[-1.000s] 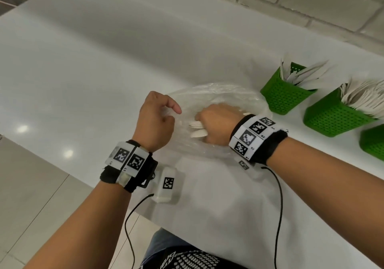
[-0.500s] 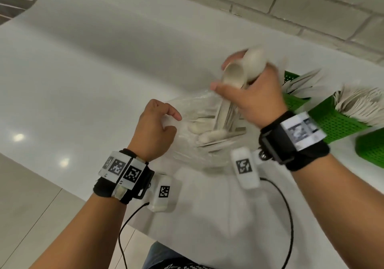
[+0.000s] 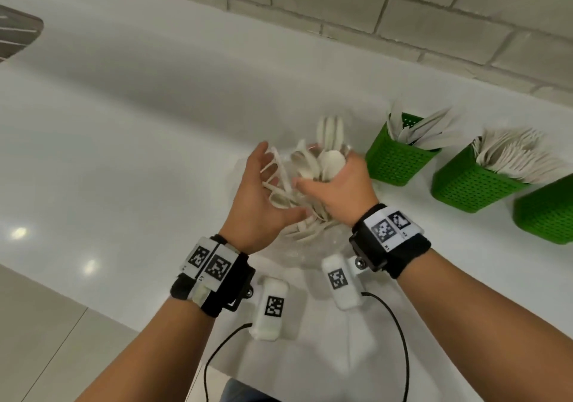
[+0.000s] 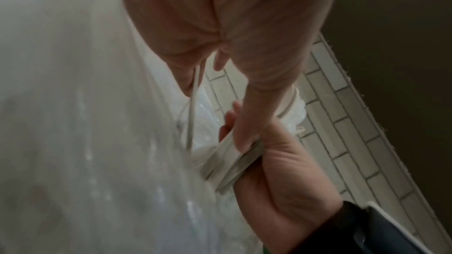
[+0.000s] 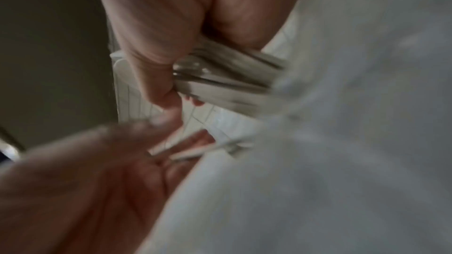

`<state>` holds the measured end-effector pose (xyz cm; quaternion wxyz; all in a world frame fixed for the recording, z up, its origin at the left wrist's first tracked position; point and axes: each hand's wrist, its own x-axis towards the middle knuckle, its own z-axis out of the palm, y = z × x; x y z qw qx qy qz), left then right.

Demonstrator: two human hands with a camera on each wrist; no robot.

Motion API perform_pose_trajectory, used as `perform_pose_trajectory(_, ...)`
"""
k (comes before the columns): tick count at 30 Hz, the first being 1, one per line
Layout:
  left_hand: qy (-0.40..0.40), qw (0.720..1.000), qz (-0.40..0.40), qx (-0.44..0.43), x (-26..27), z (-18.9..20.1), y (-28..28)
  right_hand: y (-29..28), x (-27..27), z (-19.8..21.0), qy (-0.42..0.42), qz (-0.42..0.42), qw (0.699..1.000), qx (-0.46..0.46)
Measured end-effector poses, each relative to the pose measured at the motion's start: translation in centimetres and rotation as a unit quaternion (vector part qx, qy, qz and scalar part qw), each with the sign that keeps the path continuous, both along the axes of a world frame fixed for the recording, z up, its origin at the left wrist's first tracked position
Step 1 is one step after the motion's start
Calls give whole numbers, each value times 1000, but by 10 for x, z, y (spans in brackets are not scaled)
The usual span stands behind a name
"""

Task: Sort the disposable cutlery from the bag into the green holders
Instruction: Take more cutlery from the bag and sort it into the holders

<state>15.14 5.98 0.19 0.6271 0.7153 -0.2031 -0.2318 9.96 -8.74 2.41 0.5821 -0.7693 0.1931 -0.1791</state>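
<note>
Your right hand (image 3: pixel 336 189) was clenched around a fat bunch of white spoons (image 3: pixel 330 153), bowls poking up above your knuckles, right over the clear bag (image 3: pixel 310 246) on the white counter (image 3: pixel 139 122). Your left hand (image 3: pixel 260 203) was spread, palm up, fingers relaxed, with loose cutlery (image 3: pixel 279 181) lying across it. 3 green holders (image 3: pixel 393 162) stood just to your right, 2 of them already stuffed with white cutlery.
</note>
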Motion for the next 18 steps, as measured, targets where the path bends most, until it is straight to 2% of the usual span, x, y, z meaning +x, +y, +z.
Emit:
perform_pose_trajectory(3, 23, 996, -20, -80, -3, -8, -6, -1, -2, -16, 68, 77, 994, -25)
perform_pose_trajectory(6, 87, 986, -4, -141, -6, -10, -13, -1, -3, -17, 47, 80, 996, 0)
perform_pose_trajectory(8, 141, 975, 12, -174, -3, -10, -16, -3, -5, -19, 66, 118, 991, -6)
perform_pose_trajectory(10, 174, 963, 7, -206, 0, -10, -17, -3, -8, -21, 139, 177, 971, -84)
perform_pose_trajectory(12, 175, 959, 5, -221, -1, -9, -20, 0, -7, -25, 178, 158, 959, -156)
perform_pose_trajectory(15, 169, 965, 9, -199, -5, -4, -24, 4, -3, -30, 150, 47, 968, -194)
perform_pose_trajectory(18, 84, 991, 52, -87, -13, -7, -23, 1, 3, -31, 151, 40, 976, -153)
